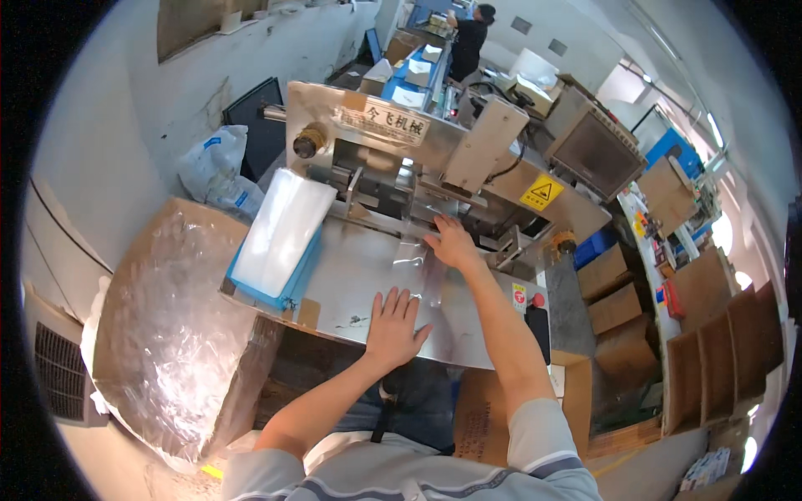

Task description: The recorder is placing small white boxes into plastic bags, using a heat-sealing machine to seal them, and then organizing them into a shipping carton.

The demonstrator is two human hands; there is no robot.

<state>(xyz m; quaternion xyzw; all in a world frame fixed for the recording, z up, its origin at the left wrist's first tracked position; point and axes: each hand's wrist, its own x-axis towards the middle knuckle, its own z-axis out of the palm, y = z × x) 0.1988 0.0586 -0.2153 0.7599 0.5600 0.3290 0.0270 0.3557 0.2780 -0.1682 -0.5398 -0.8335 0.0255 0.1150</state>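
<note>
My left hand (396, 331) rests flat on the metal worktop (347, 271), fingers spread and holding nothing. Farther in, my right hand (455, 244) reaches to the front opening of a metal machine (384, 125), its fingers stretched out and thumb apart. Beneath and beside that hand lies a clear plastic sheet or bag (409, 260), running toward the machine; its far end is hard to make out. On the worktop's left, a blue tray (288, 288) carries a thick stack of whitish clear plastic bags (280, 224).
At left stands a large carton (150, 250) filled with crumpled clear plastic. A red button (537, 299) sits at the worktop's right end. An open cardboard box (484, 413) is below. Cartons and a long bench (652, 284) line the right. Another person (472, 42) works far back.
</note>
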